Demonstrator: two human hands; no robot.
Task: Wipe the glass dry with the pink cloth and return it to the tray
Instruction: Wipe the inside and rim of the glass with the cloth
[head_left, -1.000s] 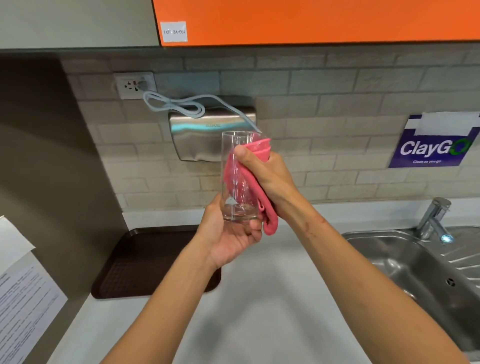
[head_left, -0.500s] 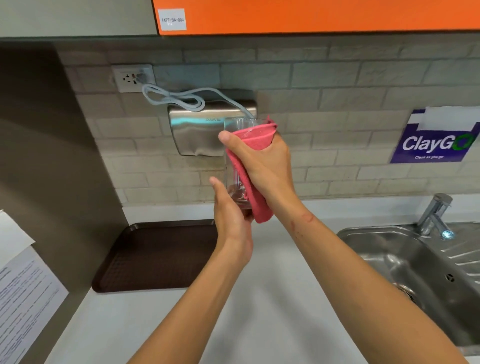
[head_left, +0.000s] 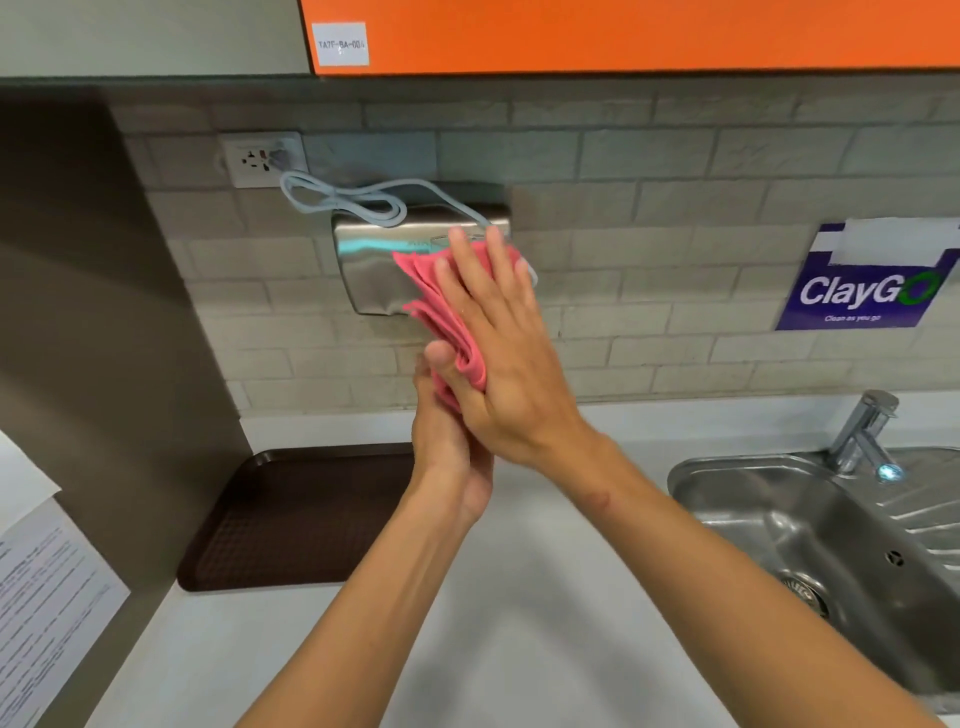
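The clear glass (head_left: 531, 274) is held up in front of the wall, almost wholly hidden by the pink cloth (head_left: 441, 317) and my hands; only a sliver of its edge shows. My right hand (head_left: 498, 358) lies flat over the glass with fingers stretched out, pressing the folded cloth against its side, thumb pinching the cloth's lower end. My left hand (head_left: 452, 457) is below, wrapped around the glass's base. The brown tray (head_left: 291, 519) lies on the counter at the left, below my hands, with nothing on it.
A steel hand dryer (head_left: 374, 270) with a looped cable hangs on the tiled wall just behind the glass. A steel sink (head_left: 810, 535) and tap (head_left: 862, 431) are at the right. Papers (head_left: 47, 597) hang on the left wall. An orange cabinet (head_left: 623, 31) is overhead.
My right hand has turned around the glass and opened flat over it with the cloth, covering it. My left hand has rotated the base. The glass stays at the same height.
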